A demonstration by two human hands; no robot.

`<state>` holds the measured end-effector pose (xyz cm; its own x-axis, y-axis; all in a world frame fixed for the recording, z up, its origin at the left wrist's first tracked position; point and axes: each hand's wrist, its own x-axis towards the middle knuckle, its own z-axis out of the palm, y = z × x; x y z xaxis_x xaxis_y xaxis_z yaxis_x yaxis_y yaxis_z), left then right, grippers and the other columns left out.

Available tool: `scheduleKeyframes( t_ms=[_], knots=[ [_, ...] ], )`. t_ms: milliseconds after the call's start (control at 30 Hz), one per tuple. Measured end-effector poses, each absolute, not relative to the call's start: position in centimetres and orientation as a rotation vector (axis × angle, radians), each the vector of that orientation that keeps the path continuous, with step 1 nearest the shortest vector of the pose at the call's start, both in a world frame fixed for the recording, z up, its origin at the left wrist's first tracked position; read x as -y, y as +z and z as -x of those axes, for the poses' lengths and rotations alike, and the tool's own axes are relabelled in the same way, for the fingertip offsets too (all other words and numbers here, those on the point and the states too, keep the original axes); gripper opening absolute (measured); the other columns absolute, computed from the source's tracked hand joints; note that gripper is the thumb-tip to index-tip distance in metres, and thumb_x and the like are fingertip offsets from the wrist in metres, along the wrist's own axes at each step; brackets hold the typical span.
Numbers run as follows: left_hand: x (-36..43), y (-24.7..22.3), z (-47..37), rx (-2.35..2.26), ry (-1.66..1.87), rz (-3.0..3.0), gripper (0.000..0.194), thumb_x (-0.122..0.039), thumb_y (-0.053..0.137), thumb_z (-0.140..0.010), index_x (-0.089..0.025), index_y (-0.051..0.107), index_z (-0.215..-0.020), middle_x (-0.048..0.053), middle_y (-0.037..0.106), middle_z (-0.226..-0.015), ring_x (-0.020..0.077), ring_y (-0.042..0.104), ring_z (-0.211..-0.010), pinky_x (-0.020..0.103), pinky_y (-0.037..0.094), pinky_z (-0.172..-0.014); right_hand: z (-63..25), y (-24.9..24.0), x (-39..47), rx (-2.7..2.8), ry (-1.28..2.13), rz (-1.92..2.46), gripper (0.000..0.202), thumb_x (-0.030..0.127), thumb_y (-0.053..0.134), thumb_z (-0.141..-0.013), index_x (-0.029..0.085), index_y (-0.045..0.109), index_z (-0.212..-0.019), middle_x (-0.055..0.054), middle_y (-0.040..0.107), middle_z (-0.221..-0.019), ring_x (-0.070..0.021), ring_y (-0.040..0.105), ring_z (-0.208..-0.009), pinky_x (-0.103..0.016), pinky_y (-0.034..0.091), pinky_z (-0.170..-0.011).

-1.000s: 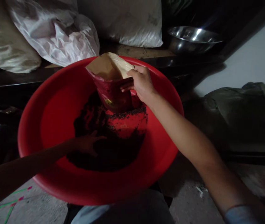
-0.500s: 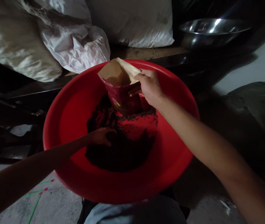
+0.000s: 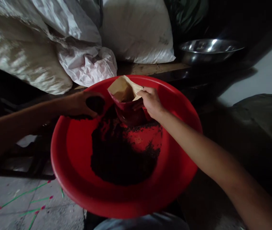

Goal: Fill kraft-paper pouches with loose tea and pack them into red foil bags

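Observation:
A large red basin (image 3: 174,191) holds a spread of dark loose material (image 3: 123,159). Upright at the basin's far side stands a dark red bag (image 3: 129,113) with a pale inside, its mouth open. My right hand (image 3: 150,100) pinches the bag's right rim. Over the basin's left rim, left of the bag, my left hand (image 3: 85,103) is raised and curved round a clump of the dark material, with some of it showing along the underside of the hand.
Pale sacks (image 3: 138,32) lie behind the basin. A shiny metal bowl (image 3: 209,52) sits at the back right. Green sticks with red tips (image 3: 25,193) lie on the grey floor at lower left.
My left hand has risen from the dark material in the basin to the upper left, now with some in it. My right hand keeps its hold on the bag. The view has shifted slightly.

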<state>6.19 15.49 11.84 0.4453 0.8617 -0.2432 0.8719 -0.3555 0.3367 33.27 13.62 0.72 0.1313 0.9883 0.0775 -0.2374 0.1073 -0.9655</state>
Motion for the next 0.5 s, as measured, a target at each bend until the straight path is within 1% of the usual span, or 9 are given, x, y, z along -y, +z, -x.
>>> scheduleKeyframes(
  t_ms=[100, 167, 200, 233, 300, 400, 500],
  knots=[
    [-17.2, 15.6, -8.0, -1.451, 0.186, -2.442, 0.073, -0.041, 0.082, -0.069, -0.013, 0.063, -0.134, -0.003, 0.071, -0.1, 0.0147, 0.064, -0.092, 0.034, 0.053, -0.093, -33.5, 0.4, -13.9, 1.013, 1.053, 1.052, 0.015, 0.028, 0.058, -0.082, 0.022, 0.053, -0.069, 0.0, 0.058, -0.059, -0.0154, 0.059, -0.051, -0.027, 0.052, -0.045],
    [-18.3, 17.3, -10.2, -1.417, 0.29, -2.585, 0.071, -0.043, 0.083, -0.069, -0.014, 0.065, -0.131, -0.006, 0.069, -0.1, 0.0148, 0.065, -0.096, 0.037, 0.05, -0.1, -33.5, 0.4, -13.9, 1.044, 1.01, 1.048, 0.016, 0.03, 0.061, -0.083, 0.021, 0.056, -0.071, -0.001, 0.062, -0.064, -0.0156, 0.061, -0.057, -0.025, 0.052, -0.048],
    [-18.7, 17.8, -11.4, -1.375, 0.267, -2.663, 0.069, -0.042, 0.082, -0.07, -0.016, 0.065, -0.132, -0.006, 0.069, -0.102, 0.0152, 0.065, -0.099, 0.037, 0.049, -0.101, -33.6, 0.6, -13.7, 1.043, 1.029, 1.041, 0.015, 0.03, 0.06, -0.085, 0.021, 0.058, -0.073, -0.002, 0.064, -0.065, -0.0159, 0.062, -0.059, -0.025, 0.052, -0.049],
    [-19.1, 18.1, -12.8, -1.335, 0.238, -2.735, 0.069, -0.041, 0.081, -0.072, -0.017, 0.065, -0.134, -0.006, 0.068, -0.105, 0.0156, 0.066, -0.101, 0.036, 0.047, -0.103, -33.6, 0.8, -13.6, 1.016, 1.077, 1.032, 0.014, 0.031, 0.058, -0.087, 0.021, 0.06, -0.077, -0.001, 0.064, -0.064, -0.0165, 0.063, -0.058, -0.025, 0.052, -0.049],
    [-19.8, 17.8, -15.6, -1.221, 0.035, -2.91, 0.07, -0.039, 0.083, -0.072, -0.018, 0.065, -0.136, -0.004, 0.067, -0.115, 0.0174, 0.064, -0.109, 0.034, 0.045, -0.106, -33.6, 1.3, -13.2, 0.904, 1.216, 1.008, 0.018, 0.034, 0.051, -0.093, 0.022, 0.06, -0.084, -0.001, 0.063, -0.059, -0.018, 0.062, -0.052, -0.029, 0.053, -0.048],
    [-20.4, 15.9, -19.1, -0.936, -0.307, -3.11, 0.073, -0.037, 0.086, -0.07, -0.018, 0.066, -0.138, 0.002, 0.064, -0.128, 0.0202, 0.062, -0.115, 0.029, 0.043, -0.107, -34.0, 1.9, -13.0, 0.704, 1.386, 0.958, 0.032, 0.046, 0.037, -0.101, 0.022, 0.058, -0.095, -0.002, 0.063, -0.056, -0.02, 0.062, -0.047, -0.032, 0.055, -0.047],
    [-21.2, 13.4, -21.0, -0.706, -0.423, -3.146, 0.064, -0.025, 0.078, -0.078, -0.021, 0.065, -0.141, 0.005, 0.064, -0.132, 0.02, 0.063, -0.113, 0.029, 0.044, -0.105, -34.5, 1.9, -13.3, 0.579, 1.425, 0.983, 0.043, 0.055, 0.03, -0.103, 0.021, 0.057, -0.1, -0.002, 0.062, -0.055, -0.0218, 0.064, -0.049, -0.032, 0.056, -0.048]
  ],
)
